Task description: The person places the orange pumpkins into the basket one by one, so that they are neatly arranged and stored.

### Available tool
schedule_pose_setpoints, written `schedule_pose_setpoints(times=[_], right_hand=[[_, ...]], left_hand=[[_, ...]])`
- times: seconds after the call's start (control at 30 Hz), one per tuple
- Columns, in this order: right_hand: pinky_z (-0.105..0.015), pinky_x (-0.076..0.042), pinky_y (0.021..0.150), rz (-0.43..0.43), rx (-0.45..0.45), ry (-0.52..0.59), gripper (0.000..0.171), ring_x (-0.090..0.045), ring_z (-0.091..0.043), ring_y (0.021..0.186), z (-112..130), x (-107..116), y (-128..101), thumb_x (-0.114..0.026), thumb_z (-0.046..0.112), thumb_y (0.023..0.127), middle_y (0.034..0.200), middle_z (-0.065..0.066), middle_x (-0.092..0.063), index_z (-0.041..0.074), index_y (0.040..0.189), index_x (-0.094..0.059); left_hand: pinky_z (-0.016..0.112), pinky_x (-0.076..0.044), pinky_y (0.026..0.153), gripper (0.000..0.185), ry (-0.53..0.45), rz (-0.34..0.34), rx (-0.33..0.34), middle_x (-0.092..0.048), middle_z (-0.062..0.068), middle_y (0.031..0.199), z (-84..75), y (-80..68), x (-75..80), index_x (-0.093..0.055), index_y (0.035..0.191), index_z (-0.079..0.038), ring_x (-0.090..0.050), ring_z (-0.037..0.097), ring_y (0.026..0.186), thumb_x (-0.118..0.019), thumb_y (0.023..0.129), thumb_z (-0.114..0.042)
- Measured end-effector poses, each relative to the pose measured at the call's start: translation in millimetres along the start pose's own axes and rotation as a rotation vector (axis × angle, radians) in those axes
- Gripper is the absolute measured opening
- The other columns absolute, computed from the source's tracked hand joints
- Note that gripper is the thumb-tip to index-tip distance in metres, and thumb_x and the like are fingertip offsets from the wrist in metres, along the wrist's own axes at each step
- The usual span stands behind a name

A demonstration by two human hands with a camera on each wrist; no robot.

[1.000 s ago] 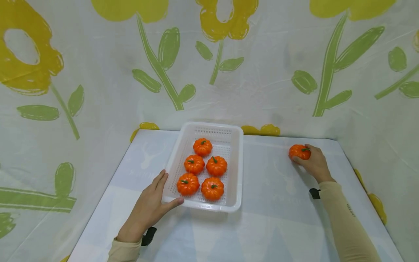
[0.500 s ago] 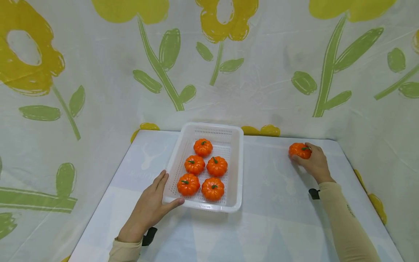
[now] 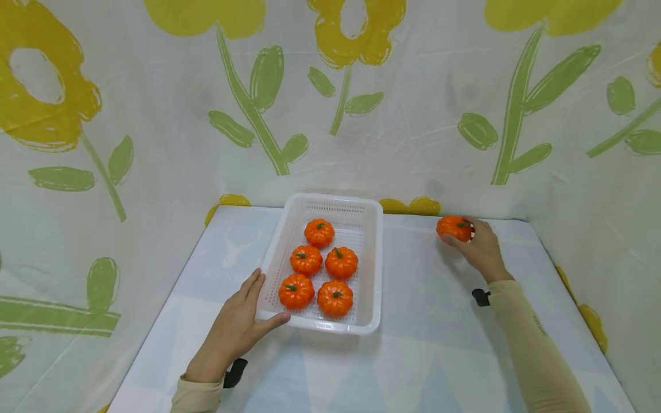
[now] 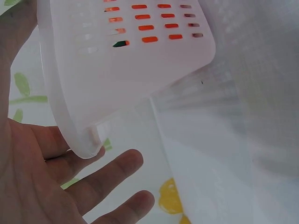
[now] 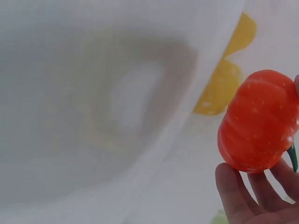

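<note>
A small orange toy pumpkin with a green stem is held in my right hand, between thumb and fingers, at the far right of the table. The right wrist view shows that pumpkin lifted, with fingers beneath it. A white perforated plastic basket stands left of it. Several similar pumpkins lie inside the basket. My left hand rests at the basket's near left corner, fingers spread along the side and thumb at the front rim. In the left wrist view the fingers extend nearly straight past the rim.
The pale printed table ends at a back edge just behind the basket. A white cloth with yellow flowers and green leaves hangs behind and on both sides. Dark straps show at my wrists.
My right hand has lifted the pumpkin off the table and moved it left and slightly toward the back. The left hand and the basket stay where they were.
</note>
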State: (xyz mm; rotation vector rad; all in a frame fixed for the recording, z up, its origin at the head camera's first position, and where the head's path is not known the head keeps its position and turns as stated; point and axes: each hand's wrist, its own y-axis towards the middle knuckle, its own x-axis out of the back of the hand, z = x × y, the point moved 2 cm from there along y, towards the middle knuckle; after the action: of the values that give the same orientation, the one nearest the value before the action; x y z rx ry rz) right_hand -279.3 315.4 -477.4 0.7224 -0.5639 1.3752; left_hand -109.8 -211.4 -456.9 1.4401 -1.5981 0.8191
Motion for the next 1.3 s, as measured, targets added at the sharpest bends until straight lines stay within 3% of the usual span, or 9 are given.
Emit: schedule_pose_setpoints(times=[0.2, 0.5, 0.77, 1.0, 1.3], right_hand=[[-0.050, -0.046, 0.089, 0.007, 0.059, -0.001, 0.087, -0.050, -0.041, 0.116, 31, -5, 8, -0.073, 0.053, 0.090, 0.140, -0.029, -0.049, -0.003, 0.149, -0.043], [-0.053, -0.049, 0.098, 0.061, 0.142, 0.037, 0.082, -0.051, -0.038, 0.120, 81, -10, 19, -0.076, 0.044, 0.090, 0.143, -0.023, -0.050, -0.002, 0.149, -0.044], [-0.053, -0.050, 0.101, 0.059, 0.223, 0.084, 0.078, -0.050, -0.037, 0.122, 119, -14, 38, -0.080, 0.037, 0.089, 0.142, -0.021, -0.049, -0.002, 0.147, -0.045], [-0.051, -0.050, 0.101, 0.103, 0.271, 0.092, 0.082, -0.052, -0.035, 0.120, 157, -31, 46, -0.081, 0.032, 0.087, 0.145, -0.019, -0.045, 0.002, 0.151, -0.040], [-0.048, -0.047, 0.107, 0.204, 0.327, 0.017, 0.083, -0.050, -0.033, 0.127, 191, -67, 50, -0.081, 0.034, 0.087, 0.149, -0.017, -0.043, 0.008, 0.154, -0.039]], left_hand=[[0.061, -0.041, 0.108, 0.111, -0.003, 0.001, 0.002, -0.029, 0.019, 0.163, 0.3, 0.6, -0.5, -0.034, 0.156, 0.001, -0.046, 0.046, 0.135, -0.066, 0.082, -0.075], [0.061, -0.042, 0.107, 0.113, -0.001, 0.000, 0.003, -0.029, 0.019, 0.163, -0.1, 0.6, -1.1, -0.033, 0.156, 0.001, -0.046, 0.046, 0.134, -0.066, 0.080, -0.076], [0.060, -0.042, 0.107, 0.112, -0.002, 0.001, -0.008, -0.029, 0.019, 0.163, 0.6, 0.9, -0.9, -0.033, 0.156, 0.001, -0.046, 0.046, 0.134, -0.066, 0.081, -0.076], [0.061, -0.043, 0.106, 0.112, -0.004, -0.004, -0.006, -0.029, 0.019, 0.163, 0.9, -0.1, -0.1, -0.034, 0.156, 0.001, -0.047, 0.047, 0.134, -0.066, 0.080, -0.075], [0.060, -0.043, 0.106, 0.113, -0.002, 0.004, 0.006, -0.029, 0.019, 0.163, -0.2, 0.4, -1.1, -0.033, 0.156, 0.001, -0.047, 0.046, 0.134, -0.066, 0.080, -0.076]])
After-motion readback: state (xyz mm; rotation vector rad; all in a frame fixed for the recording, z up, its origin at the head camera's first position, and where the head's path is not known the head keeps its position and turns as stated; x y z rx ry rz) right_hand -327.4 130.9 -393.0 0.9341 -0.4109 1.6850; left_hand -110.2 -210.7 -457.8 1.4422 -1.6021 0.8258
